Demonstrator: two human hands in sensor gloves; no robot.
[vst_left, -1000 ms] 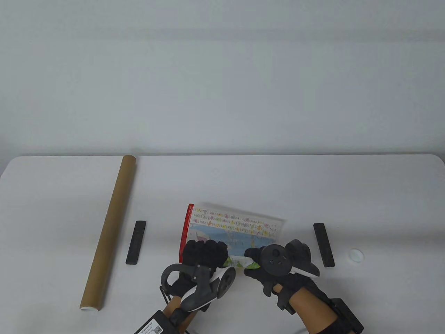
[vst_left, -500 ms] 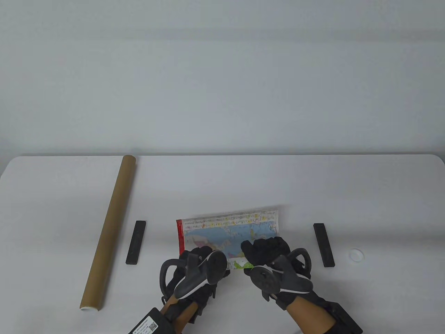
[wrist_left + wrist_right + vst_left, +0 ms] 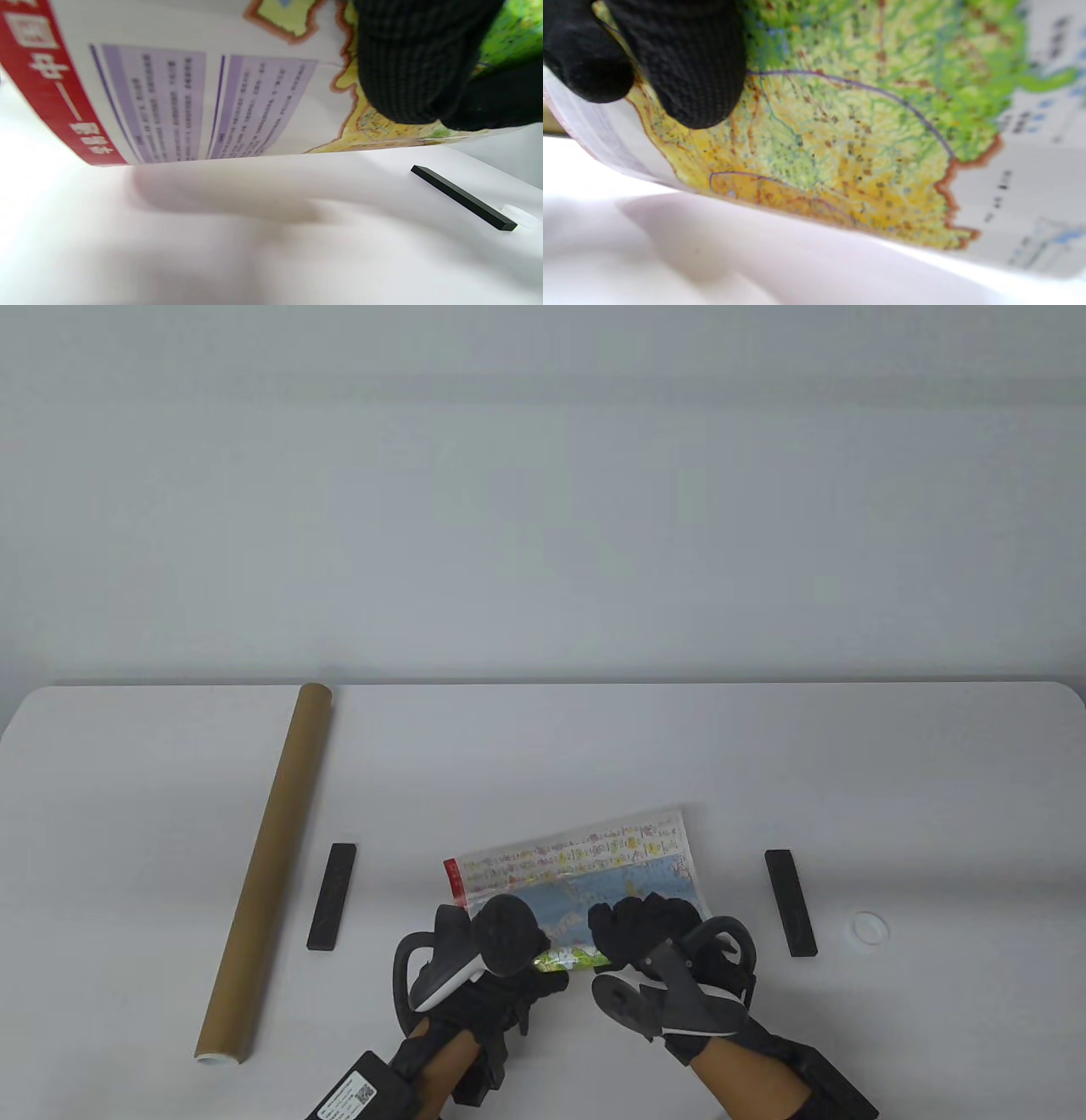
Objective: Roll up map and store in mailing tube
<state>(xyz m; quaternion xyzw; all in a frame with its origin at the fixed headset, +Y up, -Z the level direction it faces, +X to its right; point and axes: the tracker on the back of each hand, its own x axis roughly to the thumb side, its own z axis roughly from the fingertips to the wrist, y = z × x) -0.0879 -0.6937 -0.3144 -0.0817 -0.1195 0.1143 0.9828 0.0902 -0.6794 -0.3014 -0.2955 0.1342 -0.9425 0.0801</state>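
Centrally, both hands gripping the map (half rolled), left hand, right hand, mailing tube well apart

Map: red edge strip, blue sea, yellow-green land with orange border under black knit fingers, lilac text boxes; tube plain brown, two bars black, tabletop white.
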